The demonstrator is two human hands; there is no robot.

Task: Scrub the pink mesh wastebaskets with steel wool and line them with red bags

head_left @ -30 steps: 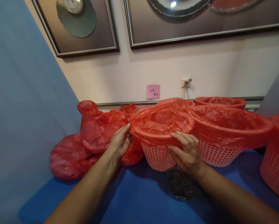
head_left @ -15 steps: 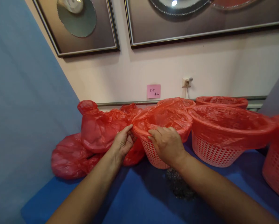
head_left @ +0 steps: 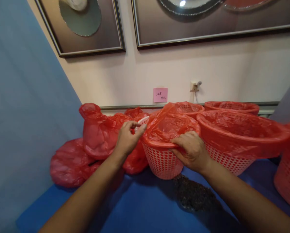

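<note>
A pink perforated plastic basket stands in front of me, partly lined with a thin red plastic bag. On its front right rim, my right hand is closed over the bag's edge, fingers on top and thumb below. My left hand is at the basket's left side, thumb and fingers apart, with nothing seen between them. Beside that hand, a pale stretch of bare rim shows, not covered by the bag. Part of the bag stands up in a peak at the back left.
Full red bags are heaped on the left. Another lined basket stands close on the right, with more baskets behind and at the right edge. A dark crinkled bundle lies on the blue surface. Framed pictures and a pink note are on the wall.
My left hand has come off the bag's edge and risen a little. My right hand has slid right along the rim. The bag's left side has drawn inward, baring some rim.
</note>
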